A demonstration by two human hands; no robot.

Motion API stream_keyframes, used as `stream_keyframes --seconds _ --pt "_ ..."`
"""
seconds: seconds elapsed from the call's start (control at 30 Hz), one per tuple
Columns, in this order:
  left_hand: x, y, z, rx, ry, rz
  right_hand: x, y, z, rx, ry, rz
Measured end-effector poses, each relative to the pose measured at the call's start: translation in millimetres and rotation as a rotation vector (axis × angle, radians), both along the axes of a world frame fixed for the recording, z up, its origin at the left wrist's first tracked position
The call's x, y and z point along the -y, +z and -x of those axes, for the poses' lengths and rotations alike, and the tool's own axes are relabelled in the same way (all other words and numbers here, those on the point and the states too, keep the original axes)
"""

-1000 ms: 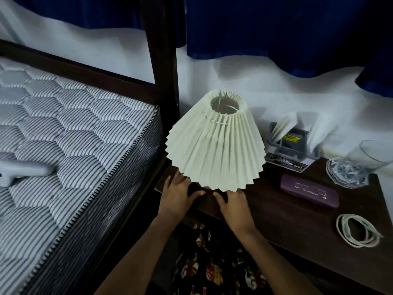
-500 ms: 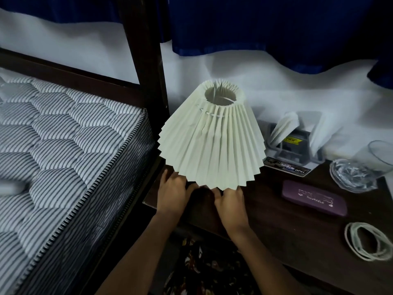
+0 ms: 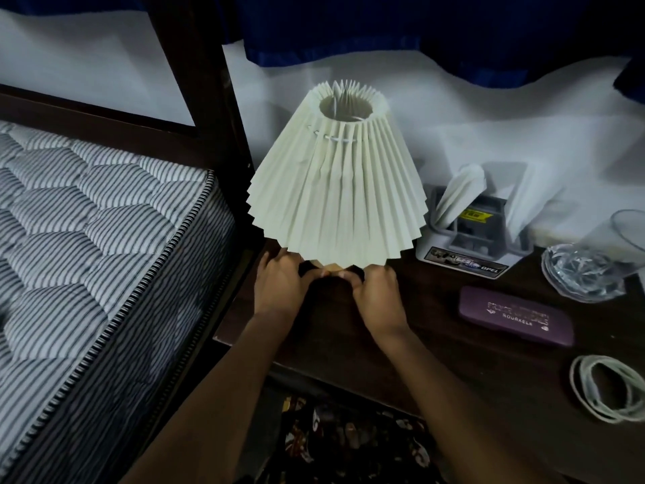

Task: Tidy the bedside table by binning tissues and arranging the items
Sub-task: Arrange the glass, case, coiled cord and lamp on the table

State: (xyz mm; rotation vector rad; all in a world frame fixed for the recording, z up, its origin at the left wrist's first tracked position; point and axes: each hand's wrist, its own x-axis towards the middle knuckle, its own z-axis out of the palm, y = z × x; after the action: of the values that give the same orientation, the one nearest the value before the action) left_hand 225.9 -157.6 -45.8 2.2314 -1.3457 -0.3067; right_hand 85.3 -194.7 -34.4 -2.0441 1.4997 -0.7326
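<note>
A lamp with a cream pleated shade [image 3: 338, 190] stands at the left end of the dark wooden bedside table [image 3: 436, 358]. My left hand [image 3: 279, 286] and my right hand [image 3: 378, 296] grip its dark base from either side, just under the shade, which hides most of the base. To the right sit a grey holder with white tissues [image 3: 483, 218], a purple case [image 3: 516, 320], a clear glass [image 3: 593, 263] lying on its side and a coiled white cable [image 3: 609, 391].
A striped mattress [image 3: 94, 246] in a dark bed frame lies close on the left, with a bedpost [image 3: 206, 99] right behind the lamp. A white wall and blue curtain run behind. A patterned cloth [image 3: 349, 445] lies on the floor below the table edge.
Both hands have pushed the lamp a little farther back on the table, and its shade now stands more upright. The other items have stayed in place.
</note>
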Motion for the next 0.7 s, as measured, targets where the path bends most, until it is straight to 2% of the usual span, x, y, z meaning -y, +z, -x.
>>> stream_keyframes --seconds 0.5,0.7 --pt "30.3 1.2 -2.0 -0.044 -0.002 -0.034 38.7 -19.7 -5.4 0.020 0.020 0.005" --pt "24.2 5.8 6.6 0.040 -0.062 -0.105 33.6 -17.1 -4.0 0.077 0.026 -0.051"
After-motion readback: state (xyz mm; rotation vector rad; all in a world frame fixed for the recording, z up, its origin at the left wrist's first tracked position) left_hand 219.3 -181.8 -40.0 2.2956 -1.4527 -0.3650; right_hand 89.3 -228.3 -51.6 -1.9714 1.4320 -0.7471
